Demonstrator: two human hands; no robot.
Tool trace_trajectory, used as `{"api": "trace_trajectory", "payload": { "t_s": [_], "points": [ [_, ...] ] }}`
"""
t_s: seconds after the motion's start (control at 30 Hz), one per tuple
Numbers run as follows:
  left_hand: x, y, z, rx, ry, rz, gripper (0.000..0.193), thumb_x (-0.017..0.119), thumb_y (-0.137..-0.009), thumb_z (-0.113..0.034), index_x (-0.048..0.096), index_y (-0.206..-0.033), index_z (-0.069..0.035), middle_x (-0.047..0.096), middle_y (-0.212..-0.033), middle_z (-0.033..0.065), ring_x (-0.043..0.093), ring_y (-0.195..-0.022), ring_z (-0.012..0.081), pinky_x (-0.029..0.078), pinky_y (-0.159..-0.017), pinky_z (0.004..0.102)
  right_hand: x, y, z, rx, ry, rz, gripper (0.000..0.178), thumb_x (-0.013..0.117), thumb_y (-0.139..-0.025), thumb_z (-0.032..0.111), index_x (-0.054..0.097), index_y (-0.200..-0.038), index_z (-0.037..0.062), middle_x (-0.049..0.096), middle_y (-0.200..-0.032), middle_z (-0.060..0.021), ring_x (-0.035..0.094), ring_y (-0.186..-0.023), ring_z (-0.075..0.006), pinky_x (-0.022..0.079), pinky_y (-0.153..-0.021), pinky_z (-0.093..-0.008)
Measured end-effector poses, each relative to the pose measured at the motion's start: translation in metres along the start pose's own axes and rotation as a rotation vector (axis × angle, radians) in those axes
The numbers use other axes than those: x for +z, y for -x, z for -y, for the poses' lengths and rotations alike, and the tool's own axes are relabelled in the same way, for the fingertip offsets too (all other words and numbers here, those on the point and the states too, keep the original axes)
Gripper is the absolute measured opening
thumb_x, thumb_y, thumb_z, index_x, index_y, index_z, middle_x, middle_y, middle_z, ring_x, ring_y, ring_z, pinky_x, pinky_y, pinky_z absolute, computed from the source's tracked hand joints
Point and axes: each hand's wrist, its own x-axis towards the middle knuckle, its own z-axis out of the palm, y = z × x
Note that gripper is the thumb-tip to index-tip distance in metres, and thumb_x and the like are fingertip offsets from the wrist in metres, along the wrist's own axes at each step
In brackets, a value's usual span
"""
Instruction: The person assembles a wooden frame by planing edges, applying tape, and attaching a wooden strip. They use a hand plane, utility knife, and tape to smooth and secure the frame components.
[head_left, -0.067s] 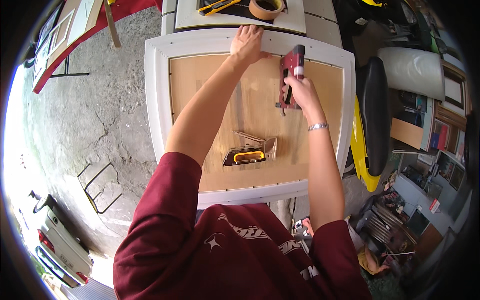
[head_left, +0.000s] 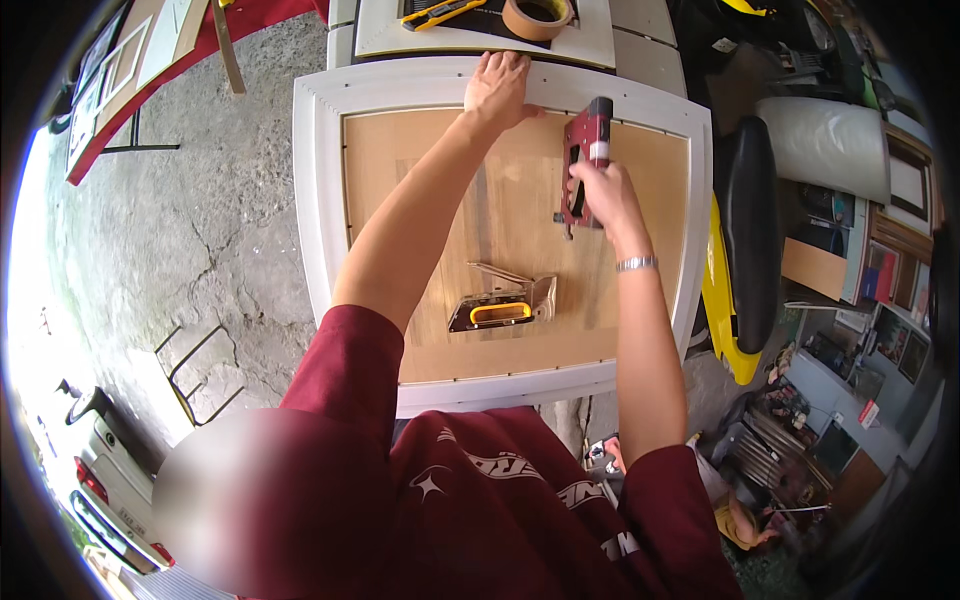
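Note:
A white picture frame (head_left: 318, 200) lies face down before me with a brown backing board (head_left: 520, 225) set in it. My left hand (head_left: 497, 92) rests on the frame's far rail, fingers stretched over its outer edge and thumb out to the side. My right hand (head_left: 610, 200) is wrapped round the grip of a dark red staple gun (head_left: 590, 135), held over the right part of the board. Whether its nose touches anything is unclear. A metal hand stapler with a yellow-lined handle (head_left: 500, 315) lies on the board, nearer to me.
Beyond the frame, a roll of brown tape (head_left: 537, 18) and a yellow utility knife (head_left: 440, 14) lie on another white frame. A black seat with yellow bodywork (head_left: 750, 250) stands close on the right. At far left is a red-covered table (head_left: 200, 70). A metal stand (head_left: 200, 385) is on the concrete floor.
The staple gun and my right hand have come slightly nearer to me. My left hand stays on the far rail.

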Motion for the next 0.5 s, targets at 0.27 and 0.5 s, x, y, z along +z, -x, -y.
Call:
{"api": "trace_trajectory", "payload": {
  "t_s": [0.27,0.5],
  "points": [
    [-0.043,0.031,0.071,-0.119,-0.117,0.048,0.103,0.084,-0.069,-0.060,0.046,-0.149,-0.008,0.051,-0.144,0.0142,0.045,-0.139,0.0318,0.030,-0.120,0.0471,0.063,0.017,0.038,-0.042,0.118,0.012,0.034,0.064,-0.083,0.030,0.069,-0.072,-0.0024,0.070,-0.068,-0.0169,0.070,-0.063,-0.0280,0.054,-0.062,-0.0411],
    [-0.038,0.033,0.091,-0.032,-0.015,0.016,0.103,0.088,-0.064,-0.060,0.050,-0.144,-0.007,0.053,-0.142,0.0126,0.044,-0.140,0.0318,0.028,-0.122,0.0478,0.098,-0.011,0.054,0.010,0.106,-0.010,0.044,0.063,-0.084,0.034,0.070,-0.074,-0.0085,0.069,-0.065,-0.0204,0.071,-0.062,-0.0313,0.056,-0.063,-0.0427]
  ]
}}
